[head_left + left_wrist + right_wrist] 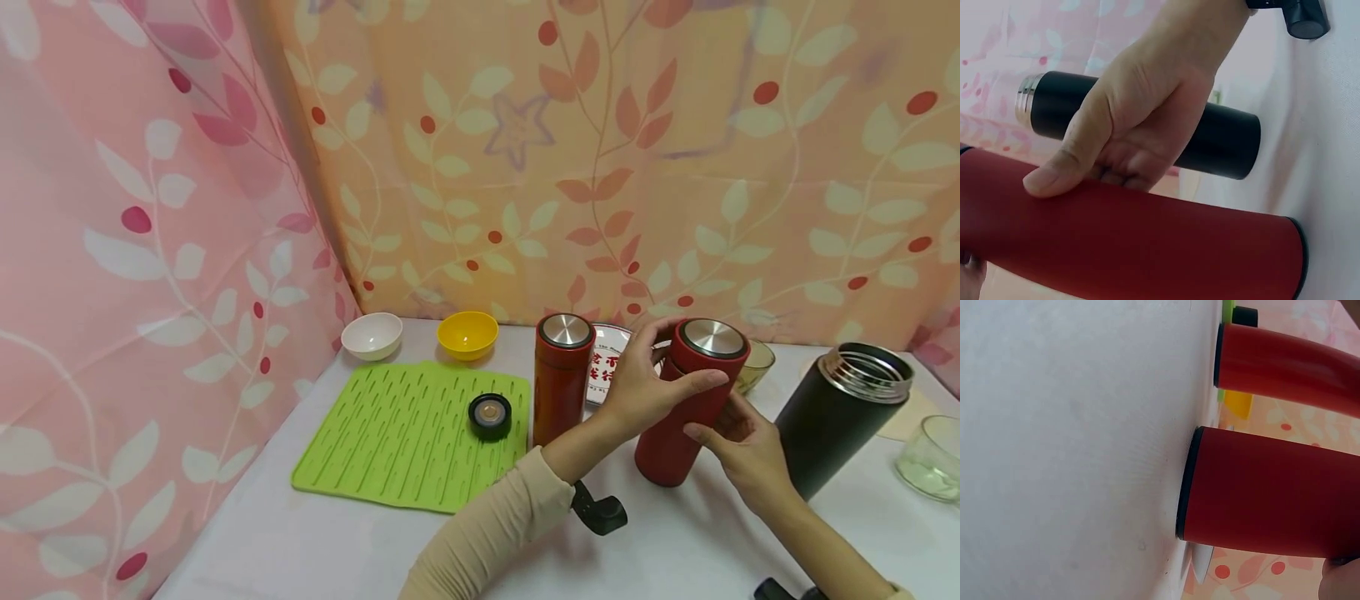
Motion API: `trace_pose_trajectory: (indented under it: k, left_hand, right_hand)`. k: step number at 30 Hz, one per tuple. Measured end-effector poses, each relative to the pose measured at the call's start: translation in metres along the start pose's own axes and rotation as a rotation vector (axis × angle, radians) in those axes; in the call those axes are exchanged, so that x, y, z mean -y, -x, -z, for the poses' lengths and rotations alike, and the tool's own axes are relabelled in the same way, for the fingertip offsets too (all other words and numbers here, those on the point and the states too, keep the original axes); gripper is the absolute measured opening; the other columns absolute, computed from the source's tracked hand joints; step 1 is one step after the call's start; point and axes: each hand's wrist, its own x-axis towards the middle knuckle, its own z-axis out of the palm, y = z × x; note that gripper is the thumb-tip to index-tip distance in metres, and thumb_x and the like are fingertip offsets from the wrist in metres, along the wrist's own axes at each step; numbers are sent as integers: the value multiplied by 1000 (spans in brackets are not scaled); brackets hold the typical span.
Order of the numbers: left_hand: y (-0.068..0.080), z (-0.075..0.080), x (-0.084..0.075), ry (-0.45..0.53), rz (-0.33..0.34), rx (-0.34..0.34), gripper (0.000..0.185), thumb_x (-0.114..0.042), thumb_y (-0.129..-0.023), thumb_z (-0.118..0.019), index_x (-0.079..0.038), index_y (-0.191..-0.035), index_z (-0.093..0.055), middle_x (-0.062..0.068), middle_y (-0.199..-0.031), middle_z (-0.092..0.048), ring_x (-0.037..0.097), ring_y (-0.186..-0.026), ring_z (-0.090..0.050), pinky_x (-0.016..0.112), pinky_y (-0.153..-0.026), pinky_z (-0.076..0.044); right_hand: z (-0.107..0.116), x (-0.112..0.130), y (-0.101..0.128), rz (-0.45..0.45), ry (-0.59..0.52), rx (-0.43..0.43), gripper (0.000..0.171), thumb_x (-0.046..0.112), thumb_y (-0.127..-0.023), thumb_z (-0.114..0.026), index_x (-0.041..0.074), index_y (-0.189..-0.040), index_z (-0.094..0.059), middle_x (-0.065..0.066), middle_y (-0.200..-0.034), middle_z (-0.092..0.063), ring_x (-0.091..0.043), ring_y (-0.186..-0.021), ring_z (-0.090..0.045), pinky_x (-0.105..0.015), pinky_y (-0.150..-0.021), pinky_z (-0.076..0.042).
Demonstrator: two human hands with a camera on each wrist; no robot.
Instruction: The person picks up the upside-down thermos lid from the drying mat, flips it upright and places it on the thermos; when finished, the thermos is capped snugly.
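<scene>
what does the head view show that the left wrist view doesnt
Only the head view shows the green mat with a black lid on it, the white bowl, the yellow bowl, a second red flask and the right hand. Only the left wrist view shows the thumb lying flat along the flask. Both show the left hand on the red flask and the black flask.

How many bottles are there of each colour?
Red bottles: 2, one standing alone, one gripped by the left hand and right hand
Black bottle: 1
Total: 3
</scene>
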Motion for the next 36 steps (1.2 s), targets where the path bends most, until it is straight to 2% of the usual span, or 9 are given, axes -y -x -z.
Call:
trace_pose_trajectory:
  k: [4,8,11,18,20,24,27,32,36]
  left_hand:
    - [0,-2,-1,-70,-11,-17,66,-16,-75,-77,-10,-131,-43,1,-125,-44,-3,-112,-45,13,-96,-41]
    - [1,1,0,-17,-14,51,60,-12,-84,-67,-7,-136,-38,7,-129,-46,2,-117,-47,15,-100,-37]
    - [0,2,1,41,-8,77,58,-10,-86,-64,-7,-137,-37,8,-130,-49,3,-120,-47,15,-102,-36]
    - [-3,-6,-2,-64,-5,-28,65,-17,-75,-77,-10,-131,-44,2,-122,-45,-4,-111,-44,12,-95,-41]
    - [-2,-6,-3,-58,-18,-24,63,-16,-77,-75,-9,-131,-43,4,-122,-44,-2,-110,-45,12,-95,-41]
    - [1,-2,-2,-16,-29,34,56,-12,-85,-65,-6,-134,-39,9,-125,-48,2,-115,-49,14,-99,-39]
    - [1,0,-1,2,-31,50,54,-11,-86,-63,-6,-134,-38,8,-128,-49,3,-116,-49,16,-100,-39]
    - [0,-4,-2,-47,-24,-29,62,-17,-76,-75,-10,-129,-43,0,-124,-46,-3,-110,-44,13,-93,-42]
    - [1,-7,-2,-65,-41,-53,64,-16,-75,-76,-9,-129,-43,4,-123,-46,0,-109,-46,13,-91,-43]
  right_hand:
    - [0,0,0,-5,3,4,65,9,-86,-62,16,-144,-31,30,-108,-54,13,-94,-55,-4,-74,-46]
    - [1,1,-1,21,-31,-4,64,6,-85,-62,15,-142,-34,28,-107,-56,11,-94,-55,-4,-75,-46]
    - [2,2,-2,27,-19,-12,64,5,-85,-62,14,-142,-35,28,-107,-56,11,-93,-56,-4,-75,-46]
    - [2,2,0,-5,71,-15,65,12,-87,-62,17,-144,-31,32,-107,-51,15,-94,-53,-3,-74,-46]
    - [2,2,0,-7,17,-10,65,10,-86,-62,16,-143,-32,30,-108,-53,14,-94,-54,-4,-75,-46]
    - [2,2,-1,7,-59,-6,63,6,-85,-62,15,-141,-36,27,-107,-57,11,-94,-55,-4,-75,-46]
    - [2,2,-1,12,-70,-8,62,5,-85,-62,14,-141,-36,26,-106,-58,10,-93,-56,-4,-75,-47]
    - [1,2,0,-3,-39,3,64,8,-85,-63,15,-142,-34,28,-106,-56,12,-93,-55,-5,-74,-47]
    - [1,2,1,8,-26,6,64,7,-85,-62,15,-142,-34,28,-107,-55,13,-94,-54,-4,-75,-47]
